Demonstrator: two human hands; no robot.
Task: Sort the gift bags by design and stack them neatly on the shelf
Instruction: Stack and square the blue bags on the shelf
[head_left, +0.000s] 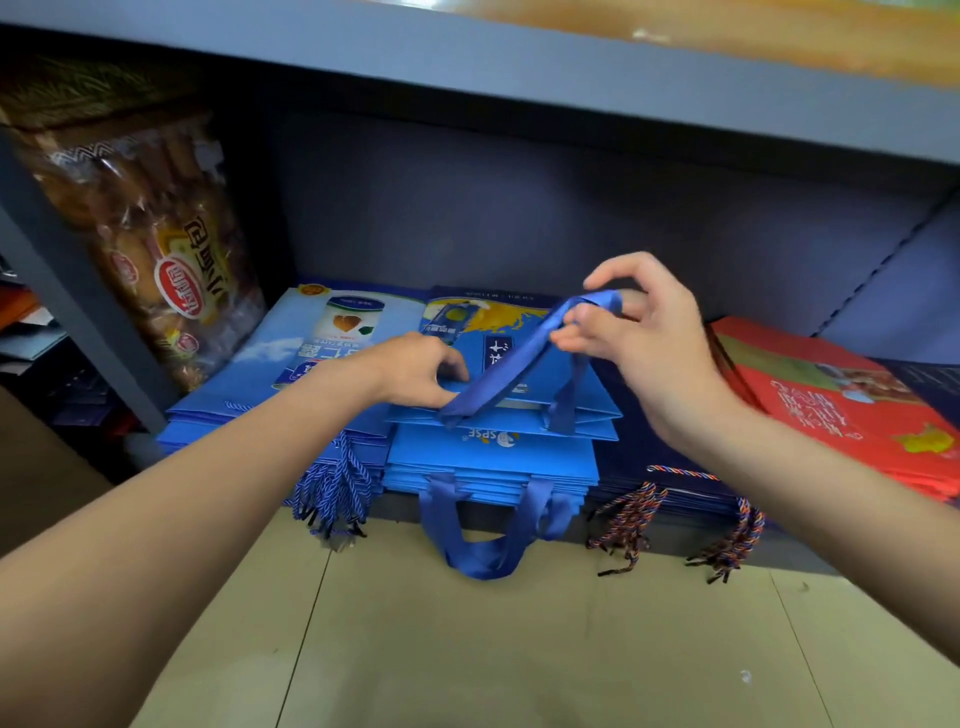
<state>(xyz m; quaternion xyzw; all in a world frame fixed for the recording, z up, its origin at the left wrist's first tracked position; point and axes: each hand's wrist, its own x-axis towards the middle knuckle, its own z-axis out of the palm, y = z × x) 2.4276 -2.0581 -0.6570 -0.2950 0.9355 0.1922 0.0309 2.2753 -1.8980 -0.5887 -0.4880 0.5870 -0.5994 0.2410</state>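
Note:
On the low shelf lie flat stacks of gift bags. A blue stack with ribbon handles (493, 462) sits in the middle, and its top bag (519, 358) lies face up. My right hand (639, 338) pinches that bag's blue ribbon handle (524, 358) and lifts it above the bag. My left hand (421, 369) presses down on the top bag's near left part, fingers curled. A light-blue stack with twisted cord handles (270, 379) lies to the left. To the right are a dark navy stack (654, 457) and a red stack (831, 410).
A clear bag of packaged bread (150, 249) leans at the shelf's left end behind a grey upright post (67, 291). Another shelf board (519, 73) hangs close overhead. Ribbon and cord handles dangle over the shelf's front edge above the beige tiled floor (519, 649).

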